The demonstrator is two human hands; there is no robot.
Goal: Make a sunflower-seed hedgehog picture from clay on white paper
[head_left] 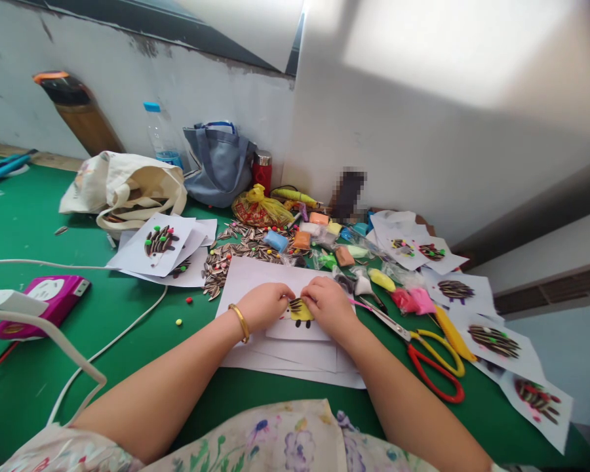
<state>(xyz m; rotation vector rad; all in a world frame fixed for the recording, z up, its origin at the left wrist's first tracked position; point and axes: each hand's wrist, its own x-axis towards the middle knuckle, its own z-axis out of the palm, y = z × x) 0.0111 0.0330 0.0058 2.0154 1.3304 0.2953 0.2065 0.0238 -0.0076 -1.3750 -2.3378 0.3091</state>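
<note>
On a small white paper card [280,330] lies a hedgehog figure with a flat yellow clay body [302,313], dark feet and several striped sunflower seeds [295,305] pressed into its upper left part. My left hand [266,307], with a gold bangle at the wrist, bends its fingers together at the figure's head side. My right hand [328,307] has its fingers pinched at the upper right edge of the yellow body. Whatever either hand's fingertips hold is hidden. Larger white sheets [246,275] lie beneath the card.
A heap of sunflower seeds [240,246] and wrapped clay pieces [302,240] lies behind my hands. Scissors [413,337] rest to the right, near finished hedgehog cards [494,341]. More cards [160,246], a white cable [128,328] and a purple power bank [42,305] are left.
</note>
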